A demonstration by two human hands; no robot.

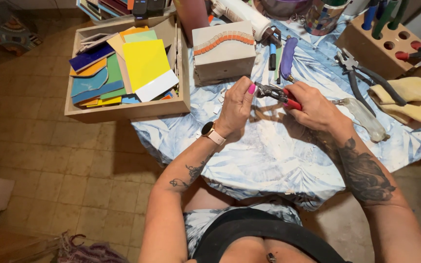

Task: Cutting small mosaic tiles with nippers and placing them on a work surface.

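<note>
A: what's the right hand (313, 104) gripping?
B: nippers (275, 92), fist clenched round the red handles. Left hand (236, 104) pinches something tiny at the jaws, 12 o'clock from the body. Probably brittle, hold edges.

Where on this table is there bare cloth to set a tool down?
Bare tablecloth lies between the hands and the near edge. The far side is crowded: concrete block, wooden tool holder, pliers, yellow cloths. The tile box fills the left corner.
</note>
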